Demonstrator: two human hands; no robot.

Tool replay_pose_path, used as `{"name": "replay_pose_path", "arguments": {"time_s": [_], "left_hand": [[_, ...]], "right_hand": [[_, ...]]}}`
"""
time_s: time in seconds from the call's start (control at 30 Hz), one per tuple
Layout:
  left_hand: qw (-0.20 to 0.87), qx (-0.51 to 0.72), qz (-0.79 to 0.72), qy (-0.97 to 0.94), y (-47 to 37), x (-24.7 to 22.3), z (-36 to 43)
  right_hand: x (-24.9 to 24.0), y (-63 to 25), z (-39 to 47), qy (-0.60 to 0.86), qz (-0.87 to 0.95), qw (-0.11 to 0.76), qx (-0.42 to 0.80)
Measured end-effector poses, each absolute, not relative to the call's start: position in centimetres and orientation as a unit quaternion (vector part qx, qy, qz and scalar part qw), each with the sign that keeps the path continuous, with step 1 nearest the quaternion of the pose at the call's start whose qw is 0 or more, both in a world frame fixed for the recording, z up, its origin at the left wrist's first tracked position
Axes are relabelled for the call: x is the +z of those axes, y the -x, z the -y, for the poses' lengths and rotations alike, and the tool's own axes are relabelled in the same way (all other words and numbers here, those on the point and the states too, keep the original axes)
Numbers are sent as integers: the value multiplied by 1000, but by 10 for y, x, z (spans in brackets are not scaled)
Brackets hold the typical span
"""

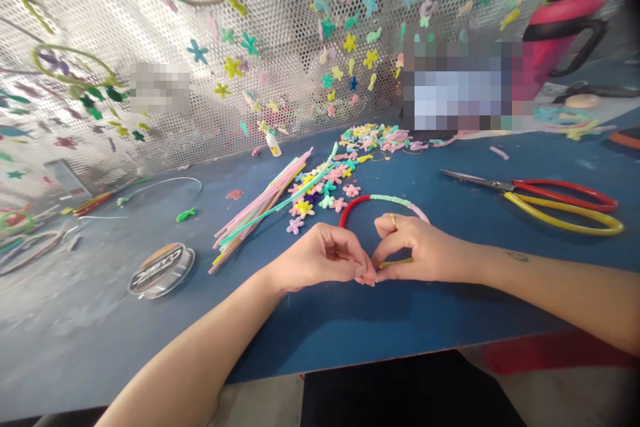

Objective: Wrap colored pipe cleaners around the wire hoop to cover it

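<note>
A ring wrapped in red, pale green and lilac fuzzy stem (390, 199) is partly hidden behind my hands near the table's front edge. My left hand (327, 257) pinches at the ring's near side, its fingertips meeting those of my right hand. Between the thumb and fingers of my right hand (417, 248) a short yellow-green piece of fuzzy stem (397, 262) shows. What my left fingertips hold is hidden. Just beyond my left hand lie small fuzzy flowers (305, 207) and a bundle of pastel stems (265, 203).
Scissors with red and yellow handles (565, 203) lie at the right. A spool of clear line (161, 271) rests at the left. A small white bottle (273, 144) stands near the perforated metal panel (280, 33). A pink tumbler (555, 40) is at the back right.
</note>
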State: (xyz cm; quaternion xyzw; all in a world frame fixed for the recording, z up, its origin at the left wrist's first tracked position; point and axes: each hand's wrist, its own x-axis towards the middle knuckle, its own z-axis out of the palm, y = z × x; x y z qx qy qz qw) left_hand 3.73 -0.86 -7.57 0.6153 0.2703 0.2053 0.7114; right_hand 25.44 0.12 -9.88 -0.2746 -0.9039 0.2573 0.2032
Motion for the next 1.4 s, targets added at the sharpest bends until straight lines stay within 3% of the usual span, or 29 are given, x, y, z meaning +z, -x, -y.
{"name": "replay_pose_path", "arguments": {"time_s": [0.23,0.57,1.07,1.23,1.4], "left_hand": [[647,276,-358,-614,-42,-84,6],[583,279,-432,-629,-65,-101,23],[623,299,-424,-585,-68,-98,23],[623,306,-425,-581,-68,-98,23],[613,296,-433,-591,-66,-97,23]], "right_hand": [[-100,-253,-6,319,847,233,355],[-99,-253,-6,360,751,279,478],[-98,-252,-4,390,700,276,531],[-96,-256,-7,381,736,271,489],[-93,-266,-11,381,832,250,317]]}}
